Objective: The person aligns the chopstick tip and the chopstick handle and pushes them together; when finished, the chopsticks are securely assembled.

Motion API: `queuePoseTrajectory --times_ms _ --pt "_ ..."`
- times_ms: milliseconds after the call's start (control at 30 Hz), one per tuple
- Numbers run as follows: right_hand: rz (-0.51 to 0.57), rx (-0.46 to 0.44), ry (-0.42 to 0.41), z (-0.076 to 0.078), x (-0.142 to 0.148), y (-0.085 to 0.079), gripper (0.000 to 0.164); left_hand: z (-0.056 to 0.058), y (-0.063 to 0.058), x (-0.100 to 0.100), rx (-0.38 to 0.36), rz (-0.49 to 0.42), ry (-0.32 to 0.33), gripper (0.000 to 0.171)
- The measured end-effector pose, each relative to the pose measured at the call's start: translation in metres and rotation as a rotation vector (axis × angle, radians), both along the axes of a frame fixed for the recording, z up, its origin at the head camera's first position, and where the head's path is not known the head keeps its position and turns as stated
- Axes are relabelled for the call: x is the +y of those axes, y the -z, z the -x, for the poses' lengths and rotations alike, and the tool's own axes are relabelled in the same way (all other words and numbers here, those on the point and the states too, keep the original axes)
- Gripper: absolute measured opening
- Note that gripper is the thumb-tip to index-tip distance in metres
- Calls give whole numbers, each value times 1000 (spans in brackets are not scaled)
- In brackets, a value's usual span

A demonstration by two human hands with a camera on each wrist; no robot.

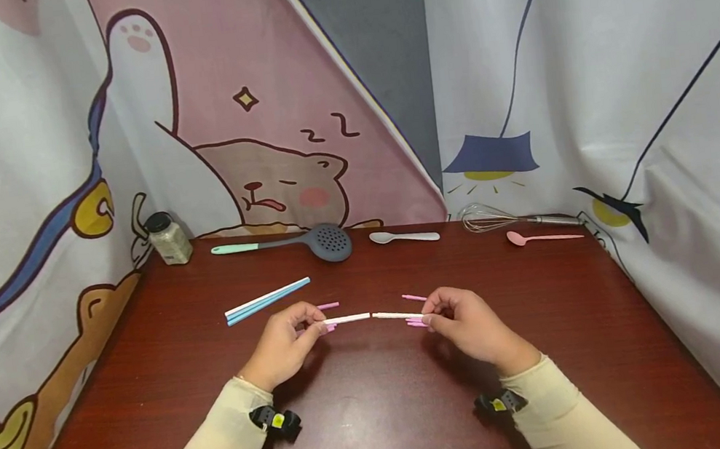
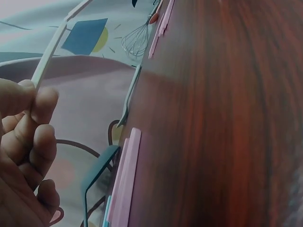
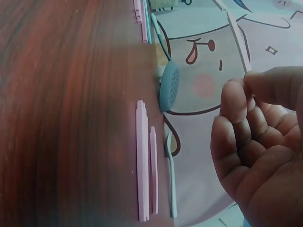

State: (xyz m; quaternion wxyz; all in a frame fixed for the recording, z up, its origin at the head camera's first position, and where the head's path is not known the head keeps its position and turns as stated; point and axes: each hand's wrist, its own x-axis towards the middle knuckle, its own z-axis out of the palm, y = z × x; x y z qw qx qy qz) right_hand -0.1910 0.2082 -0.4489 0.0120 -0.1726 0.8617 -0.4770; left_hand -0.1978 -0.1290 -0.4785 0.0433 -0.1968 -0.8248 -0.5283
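Note:
My left hand [image 1: 287, 342] pinches a thin white stick [image 1: 349, 318] between thumb and fingertips, above the table. Opposite it, my right hand [image 1: 472, 326] pinches a second white stick [image 1: 396, 315] the same way. Their inner ends point at each other, with a tiny gap in the head view. In the left wrist view the stick [image 2: 49, 52] rises from the fingertips, the other fingers loosely bent. Pink sticks [image 2: 129, 179] lie on the table under the left hand, partly hidden by it in the head view. More pink sticks [image 3: 142, 161] lie under the right hand.
Blue and white sticks [image 1: 267, 301] lie together at the left. Along the back are a jar [image 1: 170, 238] with a black lid, a slotted skimmer [image 1: 329, 243], a pale spoon [image 1: 404, 237], a whisk [image 1: 517, 218] and a pink spoon [image 1: 542, 237]. Printed cloth walls surround the table [image 1: 380, 412].

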Motion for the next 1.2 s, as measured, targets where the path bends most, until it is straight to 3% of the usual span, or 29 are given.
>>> queuePoseTrajectory --times_ms 600,967,1200 --pt "-18 46 20 -3 -3 -2 16 -3 -2 5 25 -47 15 10" --pt "-68 94 21 -5 -2 -6 19 -6 -7 5 79 -34 18 13" --pt "-119 111 15 -7 -3 -9 20 -7 -7 7 156 27 32 18"
